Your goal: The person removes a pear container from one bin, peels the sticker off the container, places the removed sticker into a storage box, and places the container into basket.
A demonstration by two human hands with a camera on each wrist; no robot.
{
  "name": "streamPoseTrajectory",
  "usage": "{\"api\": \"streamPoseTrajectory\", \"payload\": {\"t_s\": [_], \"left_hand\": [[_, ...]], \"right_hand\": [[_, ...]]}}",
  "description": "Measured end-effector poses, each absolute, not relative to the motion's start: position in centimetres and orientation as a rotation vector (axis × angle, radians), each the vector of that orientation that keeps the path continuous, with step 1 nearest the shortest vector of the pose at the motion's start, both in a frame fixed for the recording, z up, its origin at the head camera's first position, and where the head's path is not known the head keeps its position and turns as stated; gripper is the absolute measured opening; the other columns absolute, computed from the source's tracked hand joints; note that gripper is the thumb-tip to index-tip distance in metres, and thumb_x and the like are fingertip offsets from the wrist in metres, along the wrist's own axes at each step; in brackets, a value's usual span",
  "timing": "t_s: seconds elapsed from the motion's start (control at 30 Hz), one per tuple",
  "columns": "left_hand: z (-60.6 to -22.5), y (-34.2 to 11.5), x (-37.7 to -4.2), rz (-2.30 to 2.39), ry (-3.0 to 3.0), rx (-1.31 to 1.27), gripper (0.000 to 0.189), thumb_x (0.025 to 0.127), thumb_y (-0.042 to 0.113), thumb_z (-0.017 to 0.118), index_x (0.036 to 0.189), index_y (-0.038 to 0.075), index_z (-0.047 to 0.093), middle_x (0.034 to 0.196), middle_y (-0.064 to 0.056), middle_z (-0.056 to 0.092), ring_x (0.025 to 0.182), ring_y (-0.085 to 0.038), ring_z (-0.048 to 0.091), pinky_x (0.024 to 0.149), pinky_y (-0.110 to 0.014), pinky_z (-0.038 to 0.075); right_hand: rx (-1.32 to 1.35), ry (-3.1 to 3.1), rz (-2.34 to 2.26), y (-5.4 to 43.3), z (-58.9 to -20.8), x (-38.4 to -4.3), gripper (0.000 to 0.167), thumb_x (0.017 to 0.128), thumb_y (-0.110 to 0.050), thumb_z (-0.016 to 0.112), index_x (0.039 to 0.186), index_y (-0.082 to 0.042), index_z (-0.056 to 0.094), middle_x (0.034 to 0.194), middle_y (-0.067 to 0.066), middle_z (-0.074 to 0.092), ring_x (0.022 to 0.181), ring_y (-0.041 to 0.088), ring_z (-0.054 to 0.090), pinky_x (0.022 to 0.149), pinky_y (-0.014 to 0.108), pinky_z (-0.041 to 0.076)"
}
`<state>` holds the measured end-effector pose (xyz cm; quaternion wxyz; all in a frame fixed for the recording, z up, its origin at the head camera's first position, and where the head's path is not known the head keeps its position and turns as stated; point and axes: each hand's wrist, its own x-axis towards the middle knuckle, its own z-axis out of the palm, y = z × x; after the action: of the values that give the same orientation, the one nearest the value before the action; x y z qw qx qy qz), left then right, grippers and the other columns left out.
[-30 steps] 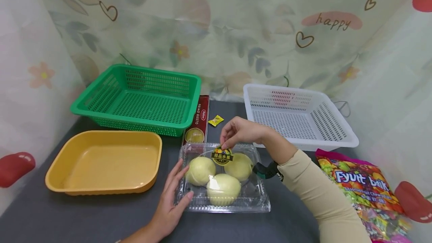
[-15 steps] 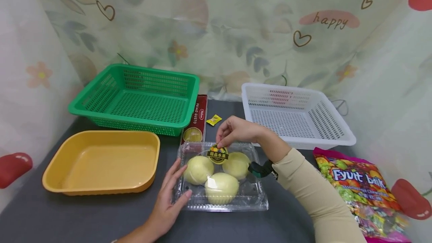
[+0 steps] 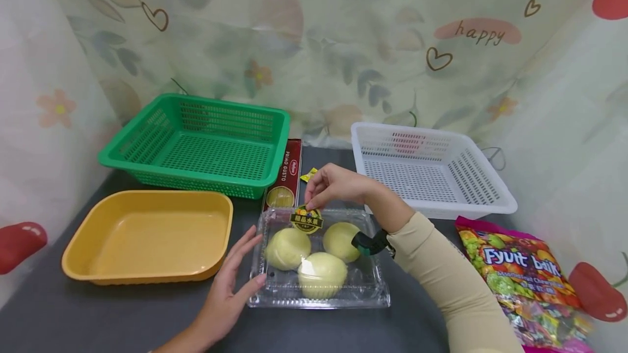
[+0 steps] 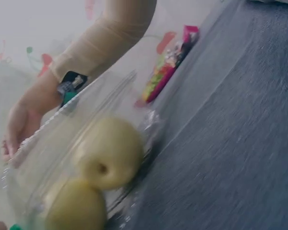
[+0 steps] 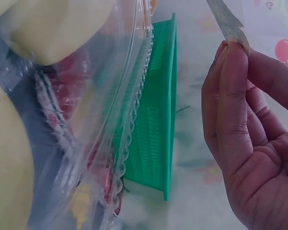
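A clear plastic fruit box (image 3: 365, 296) with its lid down holds three pale yellow-green pears (image 3: 322, 275) at the front middle of the table. My right hand (image 3: 338, 185) is over the box's back edge and pinches a black-and-gold round sticker (image 3: 306, 221) between thumb and fingertip. In the right wrist view the sticker (image 5: 225, 19) stands up from the fingertips, apart from the lid. My left hand (image 3: 227, 290) is at the box's left side, fingers straight and spread, fingertips right at its edge. The pears (image 4: 110, 153) show through the plastic in the left wrist view.
A yellow tray (image 3: 147, 200) is at the left, with a green basket (image 3: 196, 173) behind it. A red pasta box (image 3: 289, 170) and a yellow-wrapped candy (image 3: 309, 175) lie behind the fruit box. At the right are a white basket (image 3: 436, 206) and a candy bag (image 3: 525, 271).
My right hand has moved left with the sticker, which now sits over the left pear's back edge. My left hand has slid a little left. The box has barely moved.
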<state>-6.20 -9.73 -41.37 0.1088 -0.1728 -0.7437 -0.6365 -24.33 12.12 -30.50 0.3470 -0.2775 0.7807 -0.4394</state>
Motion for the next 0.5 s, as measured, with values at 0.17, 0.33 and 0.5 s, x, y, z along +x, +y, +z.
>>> {"api": "streamPoseTrajectory", "payload": {"t_s": [0.17,0.33,0.5], "left_hand": [[-40.8,-11.4,-6.7,-1.844,-2.155,-0.621,0.045,0.088,-0.006,0.054,0.133,-0.001,0.047,0.147,-0.007,0.038,0.136,-0.001,0.029,0.106,-0.007,0.021],[-40.2,-12.9,-7.3,-1.753,-2.160,-0.666,0.041,0.088,-0.008,0.052,0.127,0.003,0.053,0.141,-0.003,0.047,0.135,-0.003,0.034,0.106,-0.008,0.024],[-39.8,-14.0,-7.8,-1.683,-2.156,-0.653,0.042,0.087,-0.011,0.052,0.126,0.004,0.055,0.138,0.002,0.050,0.134,-0.002,0.035,0.106,-0.008,0.023]], "right_hand": [[-0.709,2.048,-1.159,11.4,-30.2,-24.4,0.007,0.082,0.002,0.065,0.088,0.006,0.064,0.073,-0.001,0.070,0.070,0.010,0.066,0.073,0.035,0.055],[-0.705,2.047,-1.173,10.6,-30.0,-24.6,0.008,0.082,0.003,0.064,0.089,0.008,0.063,0.072,-0.001,0.070,0.070,0.010,0.066,0.071,0.031,0.055],[-0.701,2.040,-1.203,9.5,-29.8,-25.1,0.007,0.082,0.004,0.064,0.088,0.008,0.062,0.072,-0.002,0.069,0.071,0.009,0.065,0.071,0.029,0.054]]}}
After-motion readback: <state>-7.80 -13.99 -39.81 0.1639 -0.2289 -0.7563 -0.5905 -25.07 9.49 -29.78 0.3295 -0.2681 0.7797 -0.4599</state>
